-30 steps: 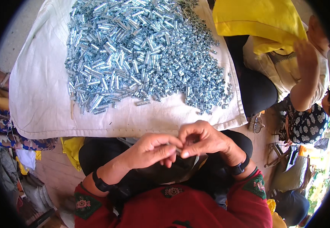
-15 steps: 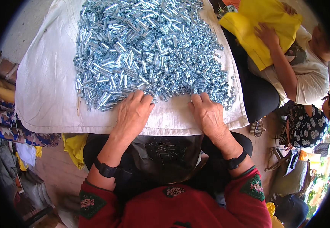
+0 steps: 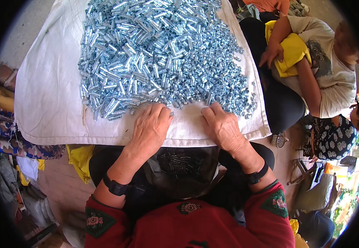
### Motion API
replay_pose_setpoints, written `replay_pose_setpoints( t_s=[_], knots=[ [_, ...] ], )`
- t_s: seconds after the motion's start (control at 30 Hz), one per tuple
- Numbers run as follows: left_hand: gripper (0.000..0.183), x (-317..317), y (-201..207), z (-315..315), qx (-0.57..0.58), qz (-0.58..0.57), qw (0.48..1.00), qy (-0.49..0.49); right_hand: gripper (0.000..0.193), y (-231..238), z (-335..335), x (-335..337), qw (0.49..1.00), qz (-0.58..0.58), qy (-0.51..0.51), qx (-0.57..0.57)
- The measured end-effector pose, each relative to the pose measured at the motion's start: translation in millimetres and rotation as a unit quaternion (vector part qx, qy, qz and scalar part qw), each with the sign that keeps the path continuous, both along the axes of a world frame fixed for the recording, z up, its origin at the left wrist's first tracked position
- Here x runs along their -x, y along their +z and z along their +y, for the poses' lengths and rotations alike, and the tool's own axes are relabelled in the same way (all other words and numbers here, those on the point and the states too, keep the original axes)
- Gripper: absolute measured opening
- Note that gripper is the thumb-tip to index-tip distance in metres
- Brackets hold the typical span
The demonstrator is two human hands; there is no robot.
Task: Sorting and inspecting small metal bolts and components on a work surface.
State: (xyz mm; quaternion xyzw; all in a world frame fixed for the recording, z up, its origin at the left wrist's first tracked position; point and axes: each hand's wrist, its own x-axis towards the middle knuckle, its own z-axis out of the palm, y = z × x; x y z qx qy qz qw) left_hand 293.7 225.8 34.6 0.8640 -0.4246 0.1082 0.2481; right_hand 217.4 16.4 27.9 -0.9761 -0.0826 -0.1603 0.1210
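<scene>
A broad heap of shiny metal tubes [image 3: 138, 53], with long pieces at the left and short ones at the right, lies on a white woven cloth [image 3: 47, 95]. My left hand [image 3: 151, 127] is closed at the heap's near edge, its fingertips bent down. A tiny glint shows by its thumb, but what it pinches is hidden. To the right, my right hand [image 3: 222, 126] is closed as well, thumb against bent fingers beside the short tubes. Its fingertips hide whatever they hold. Below the cloth's near edge, a dark bag [image 3: 196, 182] on my lap holds several small thin pieces.
A co-worker [image 3: 315, 74] sits close at the right with folded yellow fabric [image 3: 293, 51]. Another person [image 3: 332, 136] in dark patterned clothing is farther back. Camouflage cloth [image 3: 22, 144] and yellow cloth [image 3: 80, 161] lie at the left. A thin stick [image 3: 84, 115] rests on the white cloth.
Both my hands have drawn slightly back toward me from the heap's edge, the right also a little left. The co-worker's yellow fabric has gone from spread out to a folded bundle.
</scene>
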Motion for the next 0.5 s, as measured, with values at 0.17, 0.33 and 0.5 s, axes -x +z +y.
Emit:
replay_pose_setpoints(
  t_s=[0.17,0.33,0.5],
  knots=[
    [0.013,4,-2,-4,0.073,0.055,0.996,-0.018,0.014,2,-3,1,1.0,0.023,0.005,0.008],
    [0.015,12,-11,-5,0.217,0.314,0.923,-0.044,0.01,9,2,-4,0.977,0.005,0.009,-0.215],
    [0.019,17,-9,-10,0.347,0.587,0.731,-0.044,0.01,24,14,3,0.708,0.217,-0.007,-0.672]
  ],
)
